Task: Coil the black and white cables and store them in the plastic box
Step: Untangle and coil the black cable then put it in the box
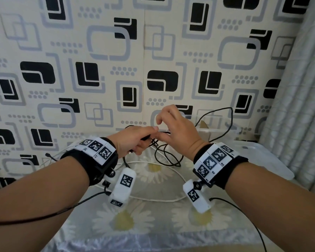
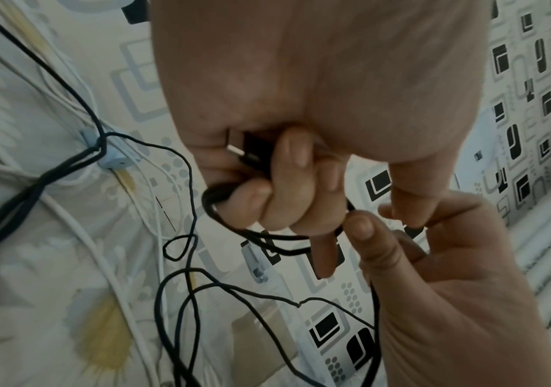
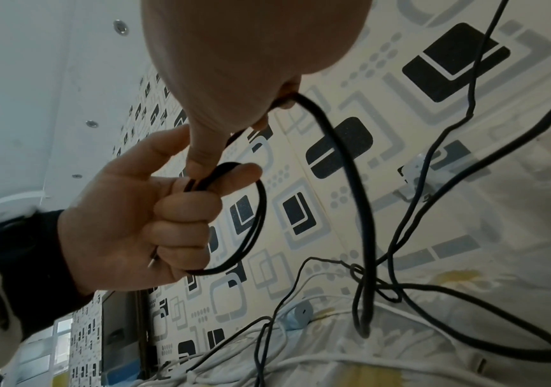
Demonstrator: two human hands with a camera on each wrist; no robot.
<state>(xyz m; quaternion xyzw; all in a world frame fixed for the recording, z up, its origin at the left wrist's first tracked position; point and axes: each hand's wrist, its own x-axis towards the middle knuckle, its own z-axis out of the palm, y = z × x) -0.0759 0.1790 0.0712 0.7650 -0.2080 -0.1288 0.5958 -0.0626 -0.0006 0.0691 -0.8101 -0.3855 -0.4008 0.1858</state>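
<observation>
Left hand (image 1: 135,142) grips the black cable (image 1: 164,157) plug end with small loops. Right hand (image 1: 176,128) pinches the strand beside it. Cable thin, light, limp, kink-prone; slack trails toward the table's (image 1: 153,239) far edge. Best fed near the coil.

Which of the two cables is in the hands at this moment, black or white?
The black cable: the left hand grips its coiled loops and the right hand pinches it. The white cable lies untouched on the floral cloth.

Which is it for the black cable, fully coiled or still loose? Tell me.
Partly coiled. The left hand grips a few loops of the black cable, while the rest trails loose over the table.
</observation>
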